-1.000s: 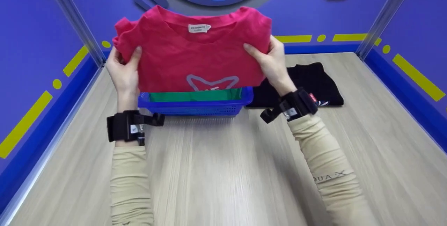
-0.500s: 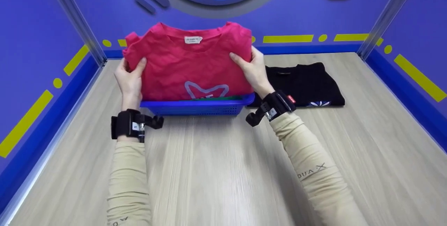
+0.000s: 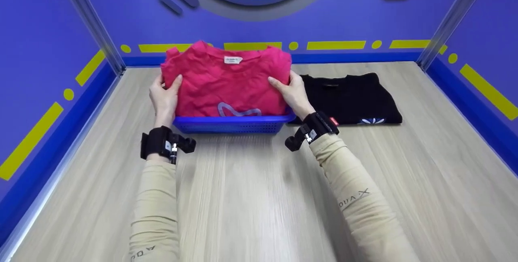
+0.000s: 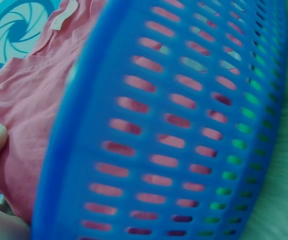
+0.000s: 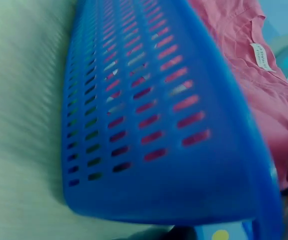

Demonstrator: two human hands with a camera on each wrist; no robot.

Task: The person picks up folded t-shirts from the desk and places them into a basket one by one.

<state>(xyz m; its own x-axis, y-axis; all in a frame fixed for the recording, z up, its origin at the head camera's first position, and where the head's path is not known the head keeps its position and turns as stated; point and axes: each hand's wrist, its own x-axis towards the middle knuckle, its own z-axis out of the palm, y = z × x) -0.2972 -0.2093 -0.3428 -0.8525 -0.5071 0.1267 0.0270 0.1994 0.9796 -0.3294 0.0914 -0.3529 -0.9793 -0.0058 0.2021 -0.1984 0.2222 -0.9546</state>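
A folded pink T-shirt (image 3: pixel 230 79) stands upright with its lower part inside a blue plastic basket (image 3: pixel 232 124). My left hand (image 3: pixel 164 96) pinches the shirt's left side, thumb in front. On the opposite side my right hand (image 3: pixel 293 92) grips the shirt the same way. In the left wrist view, pink cloth shows through the slots of the basket wall (image 4: pixel 83 125), with green low down. The right wrist view has the shirt (image 5: pixel 254 90) rising above the basket rim, its white neck label visible. The fingers behind the cloth are hidden.
A folded black T-shirt (image 3: pixel 348 98) with a white print lies on the wooden table (image 3: pixel 243 197), right of the basket. Blue-purple panels (image 3: pixel 259 31) close in the table at the back and on both sides.
Both hands have lowered the pink shirt, and its bottom has gone from above the basket to below the front rim. The green cloth in the basket is now covered in the head view.
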